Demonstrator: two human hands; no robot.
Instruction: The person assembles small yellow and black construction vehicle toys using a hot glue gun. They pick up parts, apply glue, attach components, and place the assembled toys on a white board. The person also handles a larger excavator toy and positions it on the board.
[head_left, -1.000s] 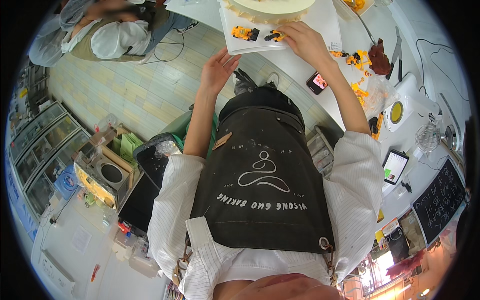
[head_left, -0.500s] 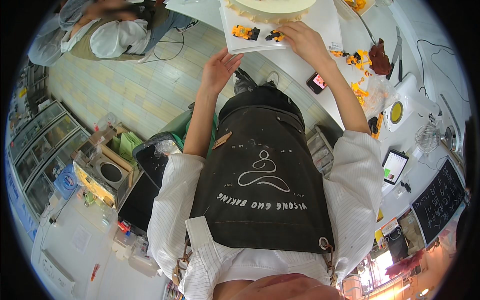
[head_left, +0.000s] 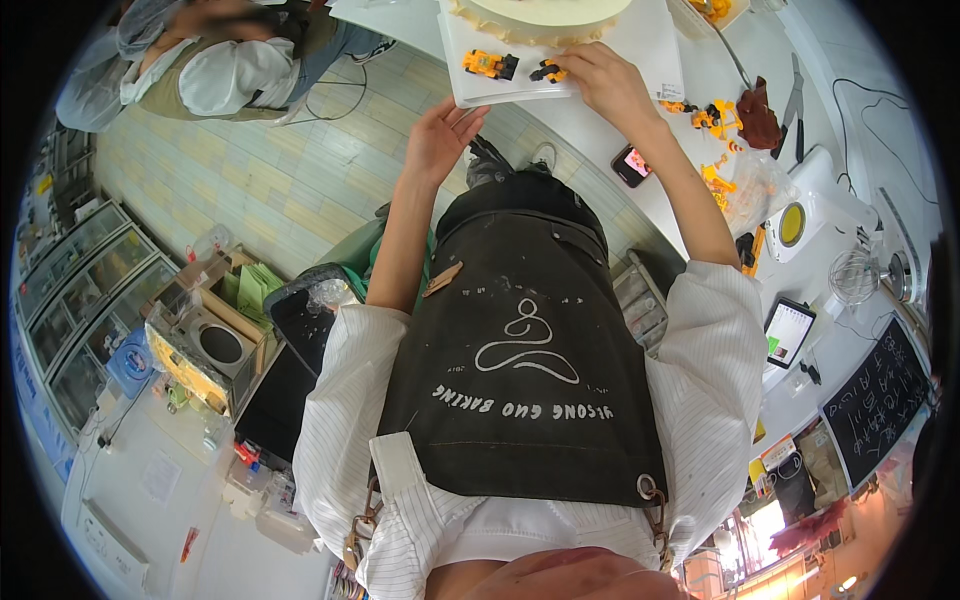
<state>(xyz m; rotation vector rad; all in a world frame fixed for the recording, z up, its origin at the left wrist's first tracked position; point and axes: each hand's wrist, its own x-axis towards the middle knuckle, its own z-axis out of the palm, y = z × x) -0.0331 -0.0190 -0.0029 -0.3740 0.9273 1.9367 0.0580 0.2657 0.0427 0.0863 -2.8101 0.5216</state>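
A round cream-coloured cake (head_left: pixel 545 12) with a ruffled lower edge is partly in view at the top, on a white board (head_left: pixel 650 60). Between finger and thumb, my right hand (head_left: pixel 603 80) pinches a small yellow and black toy vehicle (head_left: pixel 547 71) at the board's near side. Left of it, a larger yellow and black toy truck (head_left: pixel 489 65) sits on the same board. My left hand (head_left: pixel 443 138) is open, palm up, its fingertips by the board's near left corner; nothing lies in it.
Several yellow toy pieces (head_left: pixel 718 118), a phone (head_left: pixel 631 165), a brown crumpled piece (head_left: pixel 759 116) and a long tool (head_left: pixel 793 105) lie right of the board. Farther right are a white scale (head_left: pixel 815 220), a whisk (head_left: pixel 855 277) and a tablet (head_left: pixel 790 332). Another person (head_left: pixel 225 75) is at far left.
Almost nothing differs. My right hand keeps its pinch on the small toy vehicle, which has shifted at most slightly, and my left hand stays by the board's corner.
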